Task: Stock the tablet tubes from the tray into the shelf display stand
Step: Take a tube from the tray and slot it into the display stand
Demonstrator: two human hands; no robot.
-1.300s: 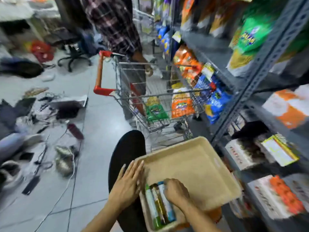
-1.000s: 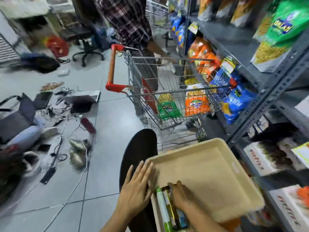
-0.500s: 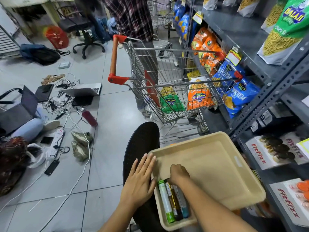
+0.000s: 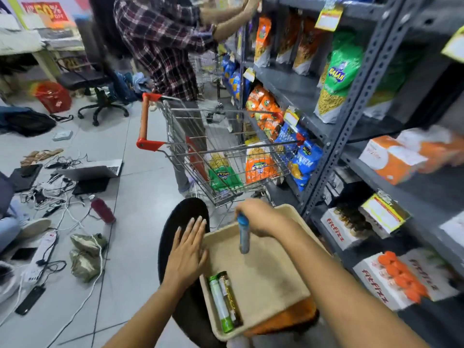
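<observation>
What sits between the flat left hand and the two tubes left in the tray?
Only the beige tray's rim, seen in the head view.

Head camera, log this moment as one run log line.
right hand: holds blue tablet tube above tray | left hand: flat at tray edge | in tray: green tube, brown tube

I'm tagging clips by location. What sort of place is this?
Probably a small shop or a mock-up of one: grey metal shelving stocked with snack bags, a wire shopping trolley with red handle, and a discount sign. Laptops and cables on the floor suggest a staged set.
</observation>
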